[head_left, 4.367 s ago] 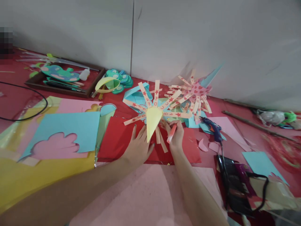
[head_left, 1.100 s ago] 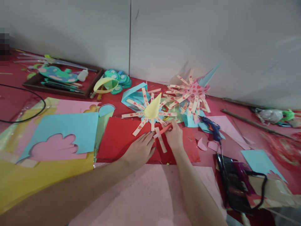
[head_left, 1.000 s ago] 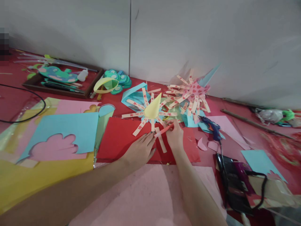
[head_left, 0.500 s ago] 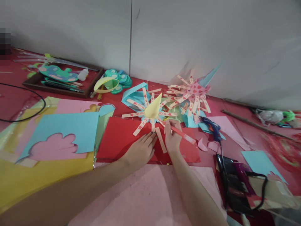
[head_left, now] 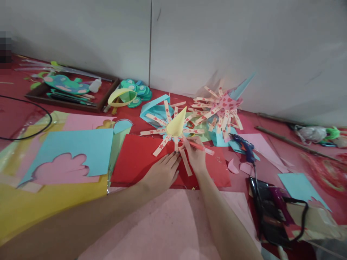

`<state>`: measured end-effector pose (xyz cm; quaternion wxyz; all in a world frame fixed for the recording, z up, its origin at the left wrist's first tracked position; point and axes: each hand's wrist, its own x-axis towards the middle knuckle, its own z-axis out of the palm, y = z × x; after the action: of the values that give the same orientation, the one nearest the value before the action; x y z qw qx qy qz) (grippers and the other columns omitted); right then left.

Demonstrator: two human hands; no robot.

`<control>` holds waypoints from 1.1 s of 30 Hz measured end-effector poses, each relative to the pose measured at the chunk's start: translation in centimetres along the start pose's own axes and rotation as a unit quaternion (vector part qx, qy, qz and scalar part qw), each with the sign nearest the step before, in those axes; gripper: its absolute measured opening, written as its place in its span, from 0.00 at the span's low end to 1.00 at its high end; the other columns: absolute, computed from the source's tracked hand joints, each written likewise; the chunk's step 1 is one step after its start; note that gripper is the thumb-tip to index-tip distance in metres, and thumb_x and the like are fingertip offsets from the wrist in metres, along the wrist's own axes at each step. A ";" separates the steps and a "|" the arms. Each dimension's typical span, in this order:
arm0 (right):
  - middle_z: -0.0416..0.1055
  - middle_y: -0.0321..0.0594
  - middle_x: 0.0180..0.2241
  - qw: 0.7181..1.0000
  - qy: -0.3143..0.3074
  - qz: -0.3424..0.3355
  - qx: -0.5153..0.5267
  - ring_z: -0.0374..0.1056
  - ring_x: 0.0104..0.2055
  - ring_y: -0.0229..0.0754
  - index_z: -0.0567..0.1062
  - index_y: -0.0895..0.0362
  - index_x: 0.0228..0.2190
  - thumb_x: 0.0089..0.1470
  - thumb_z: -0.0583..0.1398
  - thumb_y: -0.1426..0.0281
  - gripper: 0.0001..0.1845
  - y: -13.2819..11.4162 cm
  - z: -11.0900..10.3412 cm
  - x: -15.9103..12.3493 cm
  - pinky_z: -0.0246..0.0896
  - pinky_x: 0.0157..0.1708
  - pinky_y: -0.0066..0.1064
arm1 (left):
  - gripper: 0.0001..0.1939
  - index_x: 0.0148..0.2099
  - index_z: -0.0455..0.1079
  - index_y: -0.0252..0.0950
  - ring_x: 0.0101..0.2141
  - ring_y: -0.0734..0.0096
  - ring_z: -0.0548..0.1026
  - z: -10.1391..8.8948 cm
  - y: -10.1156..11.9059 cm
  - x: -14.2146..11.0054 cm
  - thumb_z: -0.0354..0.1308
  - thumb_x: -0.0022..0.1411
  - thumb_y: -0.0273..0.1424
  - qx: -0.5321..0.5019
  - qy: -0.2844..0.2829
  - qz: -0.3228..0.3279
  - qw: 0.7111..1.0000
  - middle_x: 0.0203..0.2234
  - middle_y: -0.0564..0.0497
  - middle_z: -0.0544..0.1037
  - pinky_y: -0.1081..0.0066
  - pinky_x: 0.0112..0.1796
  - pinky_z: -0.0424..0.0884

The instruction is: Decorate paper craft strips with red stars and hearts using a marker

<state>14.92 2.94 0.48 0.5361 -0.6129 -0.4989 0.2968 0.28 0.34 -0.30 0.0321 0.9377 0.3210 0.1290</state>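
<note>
A paper craft with a yellow cone (head_left: 176, 124) at its centre and cream strips fanning outward lies on a red sheet (head_left: 135, 159). Red letters and stars mark most of its strips. My right hand (head_left: 195, 155) grips a red pen (head_left: 199, 146), its tip end near the base of the cone at a lower strip. Flat on the red sheet, my left hand (head_left: 164, 169) has its fingers stretched out, fingertips touching the end of the bottom strip (head_left: 176, 143). Between the hands is a loose plain cream strip (head_left: 185, 162).
Behind stands a similar pink craft (head_left: 227, 103) with a blue cone. A glue gun (head_left: 245, 146) lies at right, its cord running down by a black case (head_left: 271, 216). A wooden tray (head_left: 65, 103) of tools and coloured paper (head_left: 97, 144) are at left.
My right hand and the red pen have shifted left, closer to the cone and the lower strips. My left hand stays in place.
</note>
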 end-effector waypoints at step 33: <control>0.68 0.35 0.25 1.000 -0.010 0.008 -0.016 0.68 0.29 0.38 0.65 0.56 0.29 0.50 0.57 0.62 0.10 0.3 0.2 0.0 0.64 0.35 0.32 | 0.22 0.54 0.61 0.26 0.54 0.58 0.63 0.1 0.0 0.0 0.40 0.63 0.31 0.004 -0.004 -0.028 1.000 0.53 0.40 0.67 0.61 0.52 0.61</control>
<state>14.83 3.04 0.16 0.5188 -0.6222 -0.5043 0.2988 0.28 0.36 -0.37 0.0331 0.9291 0.3472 0.1229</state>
